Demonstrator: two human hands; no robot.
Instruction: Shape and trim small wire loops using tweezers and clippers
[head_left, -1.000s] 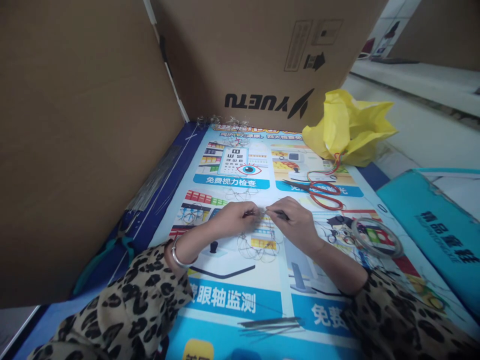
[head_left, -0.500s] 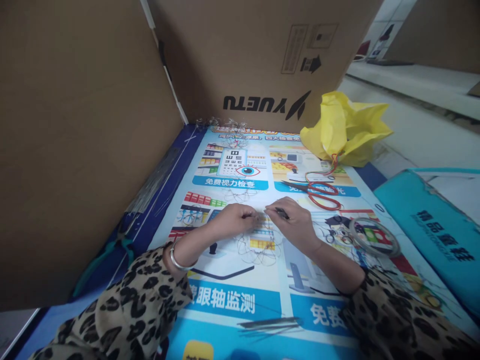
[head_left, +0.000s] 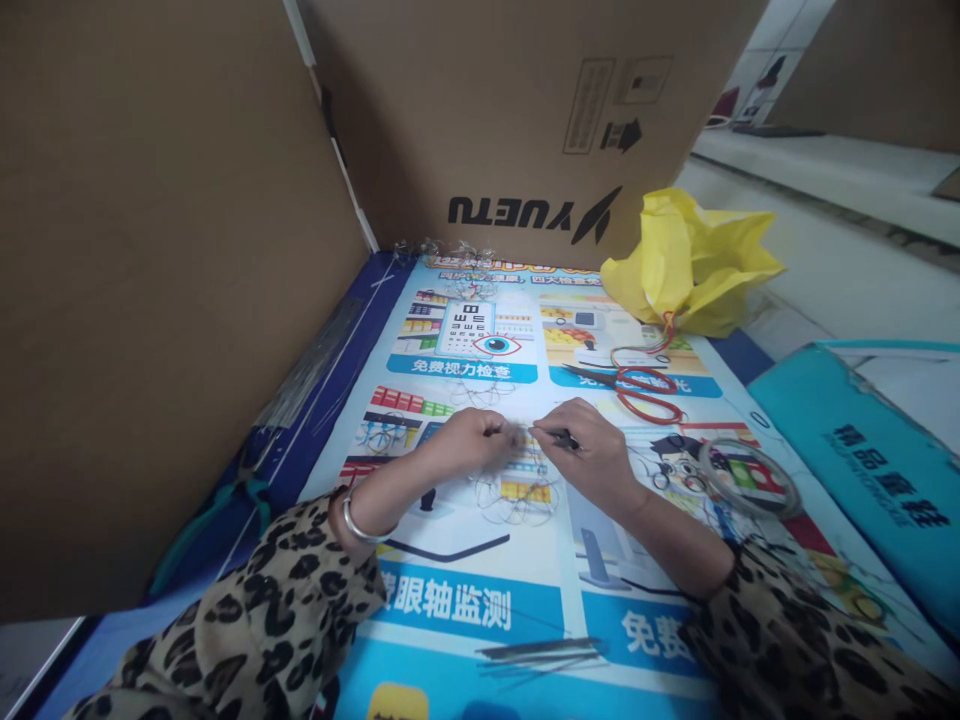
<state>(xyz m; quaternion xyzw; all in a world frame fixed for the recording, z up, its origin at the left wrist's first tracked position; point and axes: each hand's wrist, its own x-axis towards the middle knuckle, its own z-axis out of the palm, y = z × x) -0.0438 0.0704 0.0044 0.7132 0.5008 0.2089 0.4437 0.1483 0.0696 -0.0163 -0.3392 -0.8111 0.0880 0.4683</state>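
Observation:
My left hand (head_left: 472, 440) is closed in a pinch above the middle of the printed sheet. Its fingertips are slightly blurred, and what they hold is too fine to make out. Close to its right, my right hand (head_left: 589, 450) grips a small dark object (head_left: 564, 438), mostly hidden by the fingers. The fingertips of both hands nearly meet. Below them lies a piece of thin wire bent into loops (head_left: 517, 498). Just beyond my right hand rest scissors with red handles (head_left: 649, 390). Nearer to me is a small bundle of straight dark wires (head_left: 540, 650).
A wire coil (head_left: 750, 478) lies right. Teal-handled pliers (head_left: 240, 485) and straight wires (head_left: 311, 370) lie left. Cardboard walls (head_left: 525, 120) stand left and behind. A yellow bag (head_left: 690, 265) and a teal box (head_left: 862, 470) bound the right side. More wire loops (head_left: 450, 250) lie at the back.
My right hand has shifted very slightly right. The left fingertips are more blurred than before. Both hands keep their pinch, and the things on the sheet stay put.

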